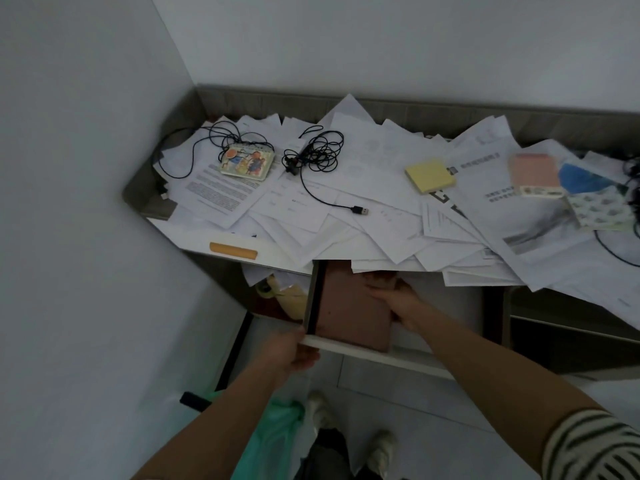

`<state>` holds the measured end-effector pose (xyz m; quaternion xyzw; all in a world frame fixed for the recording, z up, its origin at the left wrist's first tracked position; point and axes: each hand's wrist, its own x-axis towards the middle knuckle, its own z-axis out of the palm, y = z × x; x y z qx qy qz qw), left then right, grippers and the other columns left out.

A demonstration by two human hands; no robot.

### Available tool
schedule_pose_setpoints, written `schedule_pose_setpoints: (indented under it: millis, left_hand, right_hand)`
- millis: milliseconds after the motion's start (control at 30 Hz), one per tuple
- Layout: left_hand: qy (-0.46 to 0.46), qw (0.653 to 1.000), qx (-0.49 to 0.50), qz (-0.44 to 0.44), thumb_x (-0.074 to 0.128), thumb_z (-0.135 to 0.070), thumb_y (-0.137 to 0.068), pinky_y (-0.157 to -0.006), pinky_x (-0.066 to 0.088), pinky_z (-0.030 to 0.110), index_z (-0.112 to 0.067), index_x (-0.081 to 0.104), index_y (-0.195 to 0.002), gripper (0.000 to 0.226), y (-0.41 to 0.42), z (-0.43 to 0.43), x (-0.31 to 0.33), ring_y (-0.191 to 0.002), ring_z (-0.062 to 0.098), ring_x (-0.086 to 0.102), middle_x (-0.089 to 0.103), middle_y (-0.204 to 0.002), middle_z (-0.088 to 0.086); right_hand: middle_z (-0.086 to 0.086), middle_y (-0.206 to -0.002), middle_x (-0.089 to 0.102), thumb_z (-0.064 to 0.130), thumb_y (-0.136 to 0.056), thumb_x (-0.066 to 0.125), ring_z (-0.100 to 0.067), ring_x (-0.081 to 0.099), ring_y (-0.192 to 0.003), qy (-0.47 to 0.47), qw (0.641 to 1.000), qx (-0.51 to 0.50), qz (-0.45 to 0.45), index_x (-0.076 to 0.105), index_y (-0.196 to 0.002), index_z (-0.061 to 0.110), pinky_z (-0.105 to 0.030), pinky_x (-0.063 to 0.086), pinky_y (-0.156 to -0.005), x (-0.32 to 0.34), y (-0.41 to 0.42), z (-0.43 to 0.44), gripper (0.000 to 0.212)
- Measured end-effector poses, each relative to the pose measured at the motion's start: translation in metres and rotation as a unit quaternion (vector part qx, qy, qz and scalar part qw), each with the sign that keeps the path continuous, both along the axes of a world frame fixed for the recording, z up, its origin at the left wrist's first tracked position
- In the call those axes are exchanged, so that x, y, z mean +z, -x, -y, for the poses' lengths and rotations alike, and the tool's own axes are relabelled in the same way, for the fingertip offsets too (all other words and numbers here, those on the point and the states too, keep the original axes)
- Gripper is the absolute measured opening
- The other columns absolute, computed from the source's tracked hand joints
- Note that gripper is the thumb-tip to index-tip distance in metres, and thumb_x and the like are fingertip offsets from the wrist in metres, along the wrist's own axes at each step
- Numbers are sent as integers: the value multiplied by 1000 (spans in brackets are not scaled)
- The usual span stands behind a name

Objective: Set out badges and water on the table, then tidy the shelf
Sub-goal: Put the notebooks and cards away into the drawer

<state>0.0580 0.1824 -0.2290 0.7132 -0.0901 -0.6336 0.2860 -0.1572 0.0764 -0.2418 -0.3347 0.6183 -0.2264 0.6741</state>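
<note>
Left hand [294, 351] grips the drawer [346, 346] front; right hand [391, 299] inside holds brown folder [349, 306]. Papers [346, 216] beyond both hands lie messy, so tidying looks barely begun.

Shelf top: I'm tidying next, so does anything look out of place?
Yes: loose white paper sheets lie heaped askew across the grey shelf top. Several overhang its front edge above the open white drawer, and tangled black cables sprawl on them.
</note>
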Motion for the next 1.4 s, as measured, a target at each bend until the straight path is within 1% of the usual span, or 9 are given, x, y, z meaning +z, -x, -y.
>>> schedule_pose_setpoints:
  millis: [167, 500, 633, 733, 833, 900, 1033, 1133, 1400]
  left_hand:
    - [-8, 1000, 1, -23, 44, -13, -101, -64, 53, 36, 0, 53, -115, 22, -3, 2, -3, -74, 29, 64, 64, -86, 20]
    - [-9, 999, -6, -33, 46, -11, -99, -58, 55, 33, 0, 55, -111, 19, -3, 7, -1, -72, 28, 63, 62, -89, 19]
    - [-4, 992, -118, 40, 58, -23, -94, -47, 50, 25, -2, 55, -112, 28, -2, 7, 5, -60, 22, 61, 63, -74, 14]
    - [50, 931, -296, 205, 55, -31, -95, -46, 41, 21, -9, 57, -98, 23, -5, 10, 7, -55, 14, 56, 60, -70, 6]
    - [108, 778, -454, 421, 53, -39, -92, -60, 44, 24, -17, 57, -85, 24, -6, 22, 11, -73, 15, 59, 58, -78, -1]
    - [151, 729, -465, 480, 50, -42, -91, -64, 48, 26, -19, 53, -79, 26, 1, 34, 21, -73, 14, 60, 56, -75, -5]
    - [263, 705, -415, 511, 51, -41, -92, -58, 39, 26, -21, 44, -66, 33, 22, 65, 54, -70, 14, 57, 52, -67, -7]
    - [319, 729, -362, 486, 56, -40, -90, -54, 37, 25, -23, 55, -75, 23, 35, 95, 83, -69, 13, 57, 58, -70, -6]
    - [343, 718, -381, 471, 56, -36, -93, -66, 40, 26, -18, 63, -95, 19, 31, 189, 103, -83, 12, 54, 57, -91, -4]
  right_hand:
    - [-1, -120, 64, 50, -84, 67, -22, 58, -112, 147, 947, 127, -257, 67, -119, 24, -27, 48, -91, 2, -10, 4, 44]
    - [-5, -126, 59, 28, -78, 73, -22, 58, -112, 95, 966, 132, -200, 51, -135, 17, -35, 50, -96, -13, -12, 5, 62]
    - [0, -90, 61, 27, -88, 68, -9, 54, -73, 51, 961, 190, -193, 61, -101, 17, -19, 45, -57, 4, 12, -12, 18]
    - [-6, -100, 63, 35, -88, 69, -12, 58, -81, 90, 938, 238, -235, 61, -120, 5, -19, 46, -67, 8, 37, -31, 45]
    - [1, -100, 66, 40, -85, 70, -11, 62, -93, 157, 912, 234, -298, 64, -121, 19, -24, 50, -86, 22, 67, -40, 42]
    - [5, -96, 67, 39, -87, 69, -9, 63, -92, 220, 898, 205, -321, 67, -117, 21, -28, 51, -89, 41, 84, -40, 35]
    - [8, -91, 71, 36, -88, 67, -5, 63, -82, 339, 858, 152, -355, 73, -103, 22, -26, 53, -79, 78, 100, -19, 21]
    - [8, -84, 72, 35, -88, 67, -5, 64, -77, 373, 849, 105, -358, 74, -97, 22, -25, 52, -74, 101, 106, 8, 17]
    - [2, -107, 69, 39, -89, 64, -15, 62, -95, 327, 837, 93, -428, 66, -114, 21, -30, 48, -84, 122, 109, 103, 31]
